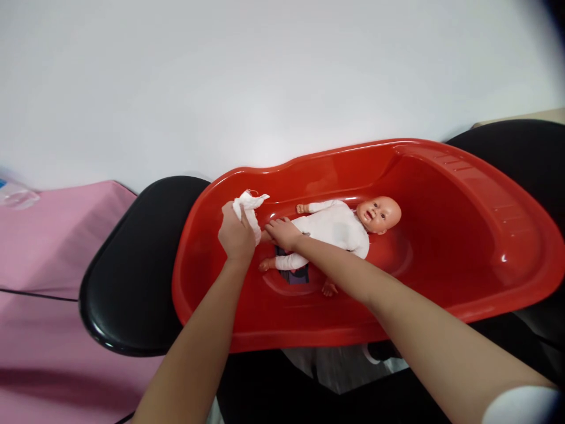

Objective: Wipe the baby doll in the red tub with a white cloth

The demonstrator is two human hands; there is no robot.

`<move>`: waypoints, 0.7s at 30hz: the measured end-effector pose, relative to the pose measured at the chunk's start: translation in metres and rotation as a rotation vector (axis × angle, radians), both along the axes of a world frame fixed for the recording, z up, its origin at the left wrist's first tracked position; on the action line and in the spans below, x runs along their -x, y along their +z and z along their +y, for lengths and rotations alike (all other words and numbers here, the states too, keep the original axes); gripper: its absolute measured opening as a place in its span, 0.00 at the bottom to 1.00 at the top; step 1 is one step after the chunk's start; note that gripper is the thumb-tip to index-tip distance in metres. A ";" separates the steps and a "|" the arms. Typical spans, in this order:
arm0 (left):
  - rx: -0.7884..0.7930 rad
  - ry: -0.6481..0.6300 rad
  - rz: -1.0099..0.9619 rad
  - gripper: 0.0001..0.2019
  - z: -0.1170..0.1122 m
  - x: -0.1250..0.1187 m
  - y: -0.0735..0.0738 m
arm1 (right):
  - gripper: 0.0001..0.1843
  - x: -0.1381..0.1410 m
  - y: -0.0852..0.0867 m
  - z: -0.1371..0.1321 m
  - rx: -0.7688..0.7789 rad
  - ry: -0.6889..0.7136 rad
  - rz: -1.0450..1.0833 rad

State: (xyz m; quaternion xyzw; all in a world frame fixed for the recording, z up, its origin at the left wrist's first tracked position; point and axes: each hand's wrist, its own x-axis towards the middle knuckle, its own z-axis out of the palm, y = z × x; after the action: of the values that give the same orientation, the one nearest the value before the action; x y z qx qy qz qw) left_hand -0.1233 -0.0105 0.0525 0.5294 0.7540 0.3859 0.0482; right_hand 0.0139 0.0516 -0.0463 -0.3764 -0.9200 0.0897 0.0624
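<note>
A baby doll (pixel 329 227) in a white long-sleeved suit lies on its back inside a red baby bathtub (pixel 441 235), its head toward the right. My left hand (pixel 237 234) is closed around a crumpled white cloth (pixel 249 205) over the tub's left end, beside the doll's feet. The cloth's loose end sticks up above my fingers. My right hand (pixel 285 232) reaches across the doll's lower body, fingers curled over one leg near the foot. The other leg (pixel 289 261) stretches out below my right wrist. Part of the doll's body is hidden under my right forearm.
Black rounded seats or stands sit under the tub's left (pixel 136 265) and right (pixel 516 153) ends. A dark printed patch (pixel 296 275) shows on the tub floor. Pink fabric (pixel 48 247) covers a surface at left, with a clear plastic item (pixel 17 194). A white wall (pixel 265 76) rises behind.
</note>
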 end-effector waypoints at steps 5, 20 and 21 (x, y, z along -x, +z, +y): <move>-0.136 0.039 -0.133 0.22 0.002 0.007 -0.001 | 0.12 0.004 -0.007 0.001 0.010 -0.034 -0.031; -0.100 0.001 -0.173 0.21 0.000 0.003 -0.001 | 0.13 0.004 -0.020 0.004 -0.022 -0.013 -0.096; -0.097 0.003 -0.168 0.21 0.000 0.003 -0.001 | 0.14 0.004 -0.021 0.005 -0.025 -0.010 -0.102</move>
State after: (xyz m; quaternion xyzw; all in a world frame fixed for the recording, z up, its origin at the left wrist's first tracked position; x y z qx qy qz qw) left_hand -0.1264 -0.0101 0.0516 0.4958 0.7285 0.4651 0.0849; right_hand 0.0096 0.0568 -0.0670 -0.3841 -0.9212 0.0583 0.0204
